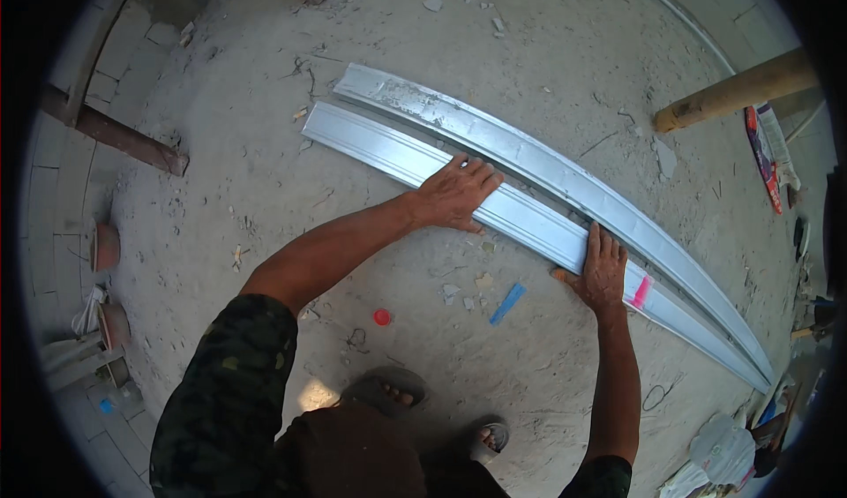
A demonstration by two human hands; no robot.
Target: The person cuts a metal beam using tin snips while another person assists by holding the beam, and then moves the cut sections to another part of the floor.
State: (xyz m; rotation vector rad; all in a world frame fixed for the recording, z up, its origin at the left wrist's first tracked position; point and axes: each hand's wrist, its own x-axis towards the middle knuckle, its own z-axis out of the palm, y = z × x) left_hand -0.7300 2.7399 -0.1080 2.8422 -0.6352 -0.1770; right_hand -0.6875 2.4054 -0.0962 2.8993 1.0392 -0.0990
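A long silvery metal channel with ridges along its length lies on the dirt floor, running from upper left to lower right. My left hand is clasped across it near the middle, fingers over the far edge and thumb at the near edge. Farther right, my right hand grips the same channel, its fingers reaching across the top and its thumb at the near side. Just beyond my right hand, a bright pink mark crosses the metal. A second metal channel, with grey smears, lies alongside on the far side.
A round wooden post stands at the right, and a dark metal leg at the left. A blue strip and a red cap lie near my feet. Plastic bags sit at the lower right; clay pots line the left wall.
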